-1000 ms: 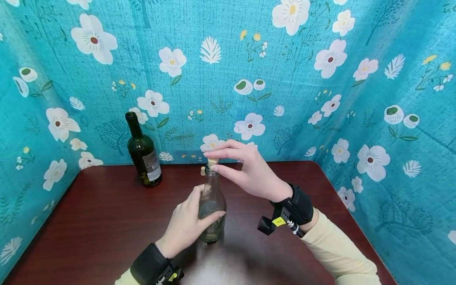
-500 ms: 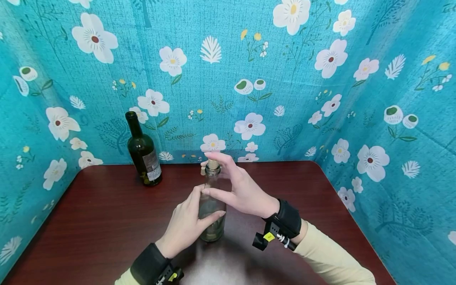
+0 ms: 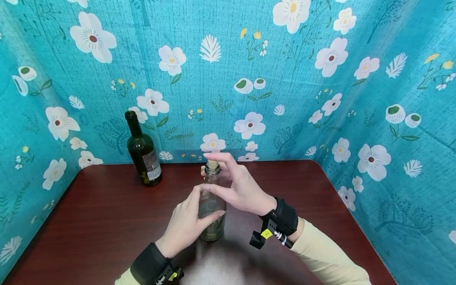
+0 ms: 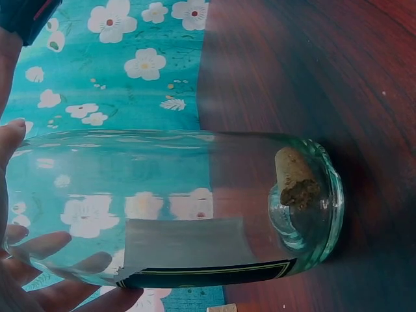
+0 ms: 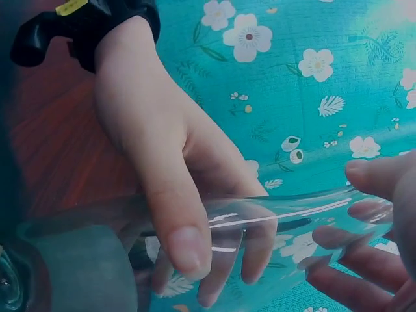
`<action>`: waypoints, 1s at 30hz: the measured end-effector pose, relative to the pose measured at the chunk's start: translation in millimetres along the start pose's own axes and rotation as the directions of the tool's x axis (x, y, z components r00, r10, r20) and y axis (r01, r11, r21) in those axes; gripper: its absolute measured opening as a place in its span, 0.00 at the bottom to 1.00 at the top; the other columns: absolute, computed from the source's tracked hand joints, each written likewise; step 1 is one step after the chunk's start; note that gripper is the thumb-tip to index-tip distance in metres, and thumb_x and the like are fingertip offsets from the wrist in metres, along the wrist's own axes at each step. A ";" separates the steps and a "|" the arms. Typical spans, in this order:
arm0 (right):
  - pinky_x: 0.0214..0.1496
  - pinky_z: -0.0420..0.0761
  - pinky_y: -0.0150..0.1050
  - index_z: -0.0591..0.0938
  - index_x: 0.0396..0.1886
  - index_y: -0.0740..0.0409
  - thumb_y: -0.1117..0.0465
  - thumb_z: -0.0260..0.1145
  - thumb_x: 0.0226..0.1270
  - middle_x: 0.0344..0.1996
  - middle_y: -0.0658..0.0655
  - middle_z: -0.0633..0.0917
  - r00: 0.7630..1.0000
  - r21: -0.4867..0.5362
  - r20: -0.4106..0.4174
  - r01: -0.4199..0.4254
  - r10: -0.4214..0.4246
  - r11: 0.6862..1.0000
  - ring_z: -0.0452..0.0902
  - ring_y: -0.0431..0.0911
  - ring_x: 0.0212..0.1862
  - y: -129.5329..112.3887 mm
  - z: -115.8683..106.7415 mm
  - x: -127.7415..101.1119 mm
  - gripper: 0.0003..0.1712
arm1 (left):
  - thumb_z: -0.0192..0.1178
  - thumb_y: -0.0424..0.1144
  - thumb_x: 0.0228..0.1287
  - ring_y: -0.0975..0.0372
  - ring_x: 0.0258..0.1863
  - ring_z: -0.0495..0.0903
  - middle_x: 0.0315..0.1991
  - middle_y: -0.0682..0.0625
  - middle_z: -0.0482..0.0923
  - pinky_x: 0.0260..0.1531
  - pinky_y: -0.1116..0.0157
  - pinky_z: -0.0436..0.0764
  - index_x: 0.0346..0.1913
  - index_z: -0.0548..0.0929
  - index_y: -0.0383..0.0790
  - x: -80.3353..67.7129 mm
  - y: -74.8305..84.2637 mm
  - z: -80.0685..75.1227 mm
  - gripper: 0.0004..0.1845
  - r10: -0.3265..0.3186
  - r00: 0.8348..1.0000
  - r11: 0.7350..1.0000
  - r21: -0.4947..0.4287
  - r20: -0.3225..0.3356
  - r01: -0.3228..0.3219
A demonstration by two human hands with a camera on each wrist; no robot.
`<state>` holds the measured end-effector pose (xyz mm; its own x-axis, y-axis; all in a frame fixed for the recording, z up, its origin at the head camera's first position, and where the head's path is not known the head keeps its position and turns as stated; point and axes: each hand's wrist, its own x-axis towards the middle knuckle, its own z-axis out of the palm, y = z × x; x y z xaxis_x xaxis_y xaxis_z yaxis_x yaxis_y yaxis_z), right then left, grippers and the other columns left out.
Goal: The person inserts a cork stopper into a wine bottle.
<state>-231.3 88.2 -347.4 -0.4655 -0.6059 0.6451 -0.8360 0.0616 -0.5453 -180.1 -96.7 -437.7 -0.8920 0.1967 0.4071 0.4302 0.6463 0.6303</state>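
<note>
Bottle (image 3: pixel 212 206) upright between hands; left hand (image 3: pixel 186 225) grips body; right hand (image 3: pixel 242 186) seemingly pinches neck

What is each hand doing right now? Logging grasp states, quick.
Left hand: grips the clear glass bottle round its body.
Right hand: thumb on the bottle's shoulder, finger over the cork; grip cannot be told.
</note>
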 end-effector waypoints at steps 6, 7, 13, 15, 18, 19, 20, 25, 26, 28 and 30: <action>0.45 0.84 0.36 0.59 0.75 0.54 0.74 0.75 0.61 0.52 0.59 0.82 1.000 0.020 0.001 -0.014 0.014 1.000 0.87 0.42 0.44 1.4 1.6 -2.1 0.48 | 0.69 0.67 0.58 0.59 0.50 0.84 0.53 0.52 0.81 0.43 0.49 0.84 0.65 0.67 0.49 0.1 0.7 -0.9 0.40 -0.004 1.000 1.000 0.000 0.005 0.004; 0.46 0.84 0.36 0.57 0.77 0.53 0.73 0.74 0.62 0.52 0.59 0.83 1.000 0.021 0.006 -0.020 0.020 1.000 0.87 0.42 0.45 2.1 2.7 -3.3 0.50 | 0.69 0.66 0.58 0.59 0.50 0.84 0.53 0.52 0.81 0.43 0.49 0.84 0.65 0.67 0.49 0.0 0.7 -1.0 0.40 -0.001 1.000 1.000 -0.001 0.004 0.001; 0.56 0.81 0.40 0.43 0.83 0.45 0.65 0.78 0.60 0.58 0.56 0.82 0.988 0.016 0.014 -0.155 0.155 0.988 0.81 0.46 0.58 11.9 14.1 -21.7 0.64 | 0.72 0.64 0.57 0.58 0.46 0.85 0.54 0.54 0.81 0.38 0.52 0.84 0.66 0.69 0.49 -2.8 -3.5 2.3 0.40 0.012 1.000 1.000 -0.009 -0.015 -0.012; 0.56 0.81 0.42 0.44 0.83 0.42 0.62 0.80 0.59 0.59 0.53 0.81 0.974 0.031 0.006 -0.228 0.228 0.973 0.80 0.44 0.60 16.2 20.1 -30.0 0.65 | 0.72 0.66 0.55 0.60 0.46 0.85 0.54 0.54 0.81 0.39 0.53 0.84 0.67 0.68 0.50 -6.4 -7.7 5.8 0.43 -0.012 1.000 1.000 -0.017 -0.006 0.011; 0.57 0.80 0.43 0.54 0.79 0.40 0.57 0.81 0.58 0.59 0.48 0.80 0.954 0.057 0.007 -0.301 0.301 0.952 0.80 0.41 0.58 23.5 29.8 -41.6 0.58 | 0.71 0.69 0.52 0.64 0.44 0.84 0.51 0.58 0.80 0.38 0.56 0.83 0.72 0.64 0.52 -15.1 -17.9 12.8 0.49 -0.070 0.997 0.997 -0.032 0.025 0.071; 0.57 0.80 0.43 0.58 0.77 0.40 0.55 0.81 0.58 0.58 0.47 0.80 0.948 0.066 0.010 -0.319 0.319 0.945 0.79 0.40 0.58 26.2 33.2 -45.7 0.54 | 0.72 0.70 0.50 0.66 0.43 0.84 0.49 0.60 0.80 0.39 0.57 0.83 0.73 0.63 0.53 -18.5 -22.0 15.8 0.50 -0.091 0.995 0.995 -0.040 0.035 0.093; 0.58 0.80 0.43 0.61 0.74 0.39 0.54 0.81 0.58 0.59 0.45 0.80 0.942 0.077 0.012 -0.335 0.336 0.939 0.79 0.40 0.59 29.0 36.7 -49.5 0.50 | 0.71 0.70 0.50 0.67 0.42 0.83 0.46 0.61 0.79 0.39 0.58 0.82 0.73 0.62 0.54 -22.1 -26.0 18.9 0.51 -0.110 0.993 0.993 -0.046 0.042 0.112; 0.58 0.78 0.43 0.67 0.69 0.37 0.46 0.82 0.55 0.61 0.42 0.78 0.908 0.102 -0.010 -0.416 0.419 0.904 0.76 0.40 0.60 42.7 58.1 -76.3 0.45 | 0.72 0.68 0.52 0.65 0.49 0.82 0.51 0.58 0.80 0.45 0.56 0.82 0.73 0.64 0.52 -39.6 -40.9 34.8 0.49 -0.176 0.983 0.979 -0.095 0.060 0.181; 0.59 0.77 0.44 0.66 0.71 0.36 0.45 0.82 0.54 0.62 0.42 0.77 0.898 0.111 -0.019 -0.434 0.439 0.894 0.75 0.40 0.61 45.6 63.4 -82.1 0.48 | 0.72 0.66 0.53 0.64 0.51 0.82 0.53 0.56 0.80 0.46 0.55 0.82 0.73 0.65 0.51 -42.7 -42.3 37.2 0.48 -0.184 0.981 0.977 -0.096 0.055 0.188; 0.60 0.76 0.46 0.62 0.74 0.33 0.43 0.83 0.52 0.63 0.41 0.77 0.871 0.129 -0.032 -0.482 0.490 0.867 0.75 0.40 0.62 50.1 74.2 -93.0 0.53 | 0.74 0.62 0.55 0.59 0.52 0.83 0.55 0.52 0.80 0.47 0.53 0.82 0.71 0.67 0.48 -48.2 -44.7 41.4 0.45 -0.197 0.979 0.976 -0.088 0.051 0.201; 0.61 0.75 0.48 0.58 0.76 0.30 0.43 0.83 0.50 0.64 0.40 0.76 0.843 0.159 -0.033 -0.525 0.536 0.836 0.74 0.39 0.63 53.9 83.4 -100.7 0.57 | 0.76 0.58 0.56 0.56 0.53 0.83 0.54 0.50 0.80 0.47 0.52 0.82 0.70 0.68 0.46 -52.1 -46.2 43.7 0.44 -0.205 0.978 0.976 -0.070 0.042 0.207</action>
<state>-205.3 86.4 -486.4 -0.8506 -0.4515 0.2695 -0.4082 0.2440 -0.8797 -159.6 -104.6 -516.9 -0.9662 0.0913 0.2411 0.2447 0.6196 0.7458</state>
